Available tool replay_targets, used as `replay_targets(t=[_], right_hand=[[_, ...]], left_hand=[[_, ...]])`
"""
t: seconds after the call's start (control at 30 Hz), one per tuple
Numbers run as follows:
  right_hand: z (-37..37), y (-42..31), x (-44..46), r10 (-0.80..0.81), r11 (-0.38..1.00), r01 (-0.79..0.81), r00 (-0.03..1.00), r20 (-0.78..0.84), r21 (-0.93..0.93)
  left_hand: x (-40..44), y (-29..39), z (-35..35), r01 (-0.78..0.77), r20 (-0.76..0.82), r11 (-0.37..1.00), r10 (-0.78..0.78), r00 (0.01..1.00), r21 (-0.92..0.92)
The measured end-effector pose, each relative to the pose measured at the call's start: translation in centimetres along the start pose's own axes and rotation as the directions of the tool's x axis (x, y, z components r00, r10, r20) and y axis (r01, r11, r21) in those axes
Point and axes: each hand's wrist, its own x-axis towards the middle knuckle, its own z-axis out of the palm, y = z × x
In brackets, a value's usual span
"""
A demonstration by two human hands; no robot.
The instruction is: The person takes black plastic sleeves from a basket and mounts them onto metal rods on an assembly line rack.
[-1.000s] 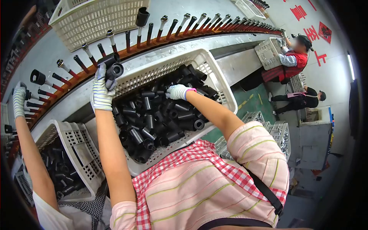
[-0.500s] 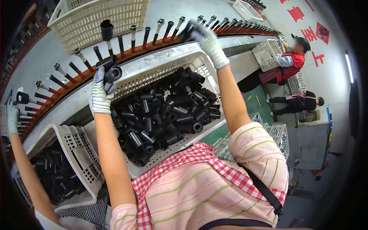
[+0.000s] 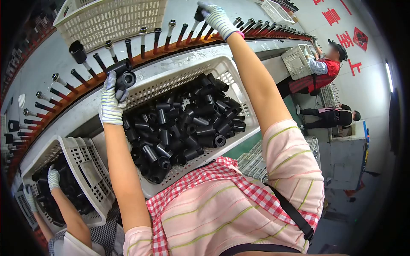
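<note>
My left hand (image 3: 113,100), in a striped glove, holds black plastic fittings (image 3: 119,67) above the left edge of a white basket (image 3: 250,106). Many short black tubular parts (image 3: 188,128) fill that basket. My right hand (image 3: 217,19), gloved too, is stretched out over the row of upright rods (image 3: 169,36). Its fingers are wrapped round a black fitting (image 3: 199,14) at the top of one rod. A wide black cup-shaped fitting (image 3: 77,52) caps another rod farther left.
A co-worker's gloved hand (image 3: 53,178) reaches into a second basket (image 3: 85,160) at the lower left. An empty-looking white crate (image 3: 111,23) stands behind the rods. A person in red (image 3: 324,72) holds a crate (image 3: 297,62) at right; another person (image 3: 337,116) stands farther off.
My right hand rose from the basket with a black part to a rod top. The capped rod and its row shifted left. My left hand barely moved. The co-worker's hand moved into the second basket.
</note>
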Motion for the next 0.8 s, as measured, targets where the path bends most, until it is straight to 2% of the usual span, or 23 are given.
replay_targets(t=[0.03,0.07,0.1,0.13,0.2,0.23,0.27,0.3,0.33,0.37,0.4,0.43,0.47,0.53,0.57,0.6,0.63,0.67,0.7,0.73,0.77,0.8], right_hand=[[0.5,-1.2,-0.4,-0.132,0.983,0.127,0.991,-0.028,-0.135],[0.0,-1.7,-1.7,-0.601,0.796,0.560,0.778,-0.184,-0.230],[-0.2,-2.5,-2.5,-0.445,0.870,0.409,0.892,-0.080,-0.277],[-0.3,-3.4,-3.3,-0.263,0.908,0.252,0.965,0.013,-0.336],[-0.1,-5.8,-6.6,-0.418,0.885,0.403,0.908,-0.016,-0.230],[-0.4,-7.6,-8.8,-0.448,0.888,0.444,0.894,-0.009,-0.121],[0.4,-7.5,-11.1,-0.296,0.955,0.292,0.947,0.127,0.047],[2.2,-5.7,-13.1,-0.333,0.939,0.307,0.923,0.191,0.155],[1.6,-6.8,-15.4,0.057,0.986,-0.129,0.847,0.528,0.101],[2.1,-5.2,-17.1,0.003,0.999,0.016,0.810,0.586,-0.028],[3.6,-2.2,-18.6,0.018,0.977,0.122,0.770,0.638,-0.175],[2.8,-3.3,-19.5,0.216,0.907,0.105,0.717,0.663,-0.409],[3.4,-1.8,-21.2,0.332,0.849,0.035,0.741,0.583,-0.527],[4.0,0.0,-23.4,0.406,0.758,0.035,0.756,0.514,-0.651],[4.5,0.6,-24.3,0.406,0.758,0.034,0.758,0.511,-0.652],[4.6,0.6,-24.9,0.354,0.741,0.073,0.802,0.481,-0.667],[4.5,0.8,-25.0,0.298,0.722,0.111,0.841,0.451,-0.683],[4.2,1.2,-24.8,0.297,0.719,0.110,0.844,0.447,-0.686],[3.3,0.8,-24.4,0.337,0.865,-0.082,0.825,0.454,-0.495],[2.1,0.0,-23.9,0.370,0.926,-0.274,0.800,0.473,-0.261],[0.9,-0.8,-23.2,0.364,0.923,-0.378,0.809,0.462,-0.066],[0.1,-0.6,-22.3,0.339,0.924,-0.382,0.833,0.437,0.012]], left_hand=[[-0.1,0.0,0.2,-0.005,-0.019,1.000,0.006,1.000,0.002],[-0.1,-0.1,0.4,-0.010,-0.037,1.000,0.010,0.999,0.004],[0.0,-0.2,0.1,-0.006,-0.035,1.000,0.006,0.999,0.006],[0.3,-0.1,-0.5,0.014,0.008,1.000,-0.014,1.000,0.003],[0.6,0.0,-1.0,0.026,0.044,1.000,-0.026,0.999,-0.006],[0.6,0.0,-1.2,0.028,0.059,0.999,-0.027,0.998,-0.029],[0.6,-0.1,-1.3,0.032,0.076,0.998,-0.028,0.997,-0.051],[0.8,-0.1,-1.5,0.033,0.114,0.998,-0.027,0.993,-0.049],[0.8,-0.1,-1.6,0.035,0.114,0.998,-0.029,0.993,-0.049],[0.9,-0.1,-1.6,0.035,0.124,0.998,-0.029,0.992,-0.048],[0.8,-0.2,-1.6,0.036,0.134,0.998,-0.029,0.991,-0.047],[0.7,-0.2,-1.4,0.036,0.136,0.998,-0.030,0.990,-0.044],[0.6,-0.2,-1.2,0.036,0.100,0.998,-0.032,0.994,-0.046],[0.5,-0.1,-1.0,0.032,0.065,0.998,-0.029,0.997,-0.049],[0.4,0.0,-1.0,0.033,0.043,0.999,-0.031,0.999,-0.041],[0.4,-0.1,-0.9,0.036,0.025,0.999,-0.035,0.999,-0.033],[0.2,0.1,-1.1,0.035,0.098,0.999,-0.033,0.995,-0.013],[0.3,0.0,-0.9,0.032,0.103,0.999,-0.031,0.994,-0.015],[-0.2,0.1,-0.1,0.020,0.034,1.000,-0.020,0.999,-0.008],[-0.5,0.1,0.3,0.010,-0.037,1.000,-0.010,0.999,0.001],[-0.2,0.0,0.1,0.013,-0.030,1.000,-0.013,0.999,-0.002],[-0.2,-0.1,-0.1,0.015,-0.030,1.000,-0.015,0.999,-0.002]])
